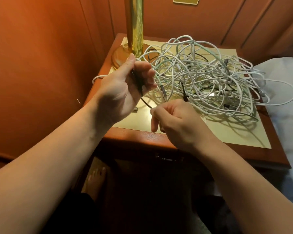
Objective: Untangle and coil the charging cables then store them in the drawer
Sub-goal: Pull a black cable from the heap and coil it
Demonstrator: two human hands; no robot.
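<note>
A big tangle of white and pale green charging cables, with a few black ones mixed in, lies on the nightstand top. My left hand is raised palm-up at the tangle's left edge, fingers curled round a thin black cable. That black cable runs down from the palm to my right hand, which pinches it between thumb and forefinger just above the front of the nightstand. The drawer front with a dark metal handle sits below the top, in shadow and closed.
A brass lamp pole on a round wooden base stands at the nightstand's back left, close to my left hand. Orange padded wall panels are at the left and behind. A white bed adjoins the right side. A bare foot shows on the floor below.
</note>
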